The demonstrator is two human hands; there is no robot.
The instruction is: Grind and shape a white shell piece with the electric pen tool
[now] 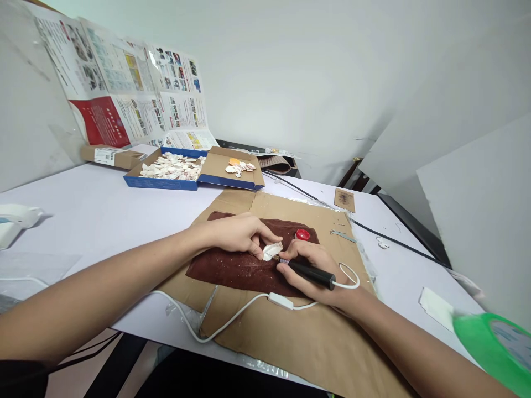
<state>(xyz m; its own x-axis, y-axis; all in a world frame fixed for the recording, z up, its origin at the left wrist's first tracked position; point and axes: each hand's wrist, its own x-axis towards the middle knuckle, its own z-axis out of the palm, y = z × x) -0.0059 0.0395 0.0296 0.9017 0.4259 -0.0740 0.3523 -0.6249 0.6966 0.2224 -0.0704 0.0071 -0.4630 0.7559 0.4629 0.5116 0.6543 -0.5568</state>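
Observation:
My left hand (244, 232) pinches a white seashell (271, 250) between thumb and fingers, above a dark brown cloth (236, 271). In my right hand (311, 262) is a black corded engraving pen (313, 273), gripped near its front end like a pencil. Its tip points left and meets the hollow side of the shell; the exact contact is too small to make out. A white cord leaves the pen's back end. Just behind my right hand, a small red cap (302, 235) sits on the cloth. White specks are scattered over the cloth.
Cardboard (282, 337) lies under the cloth. A blue box (161, 182) holds many shells; its open lid (211, 160) bears several more. Tweezers (343, 236) lie at the right. The white cord with an inline switch (281, 300) crosses in front. Green tape (477, 337) stands at the right edge.

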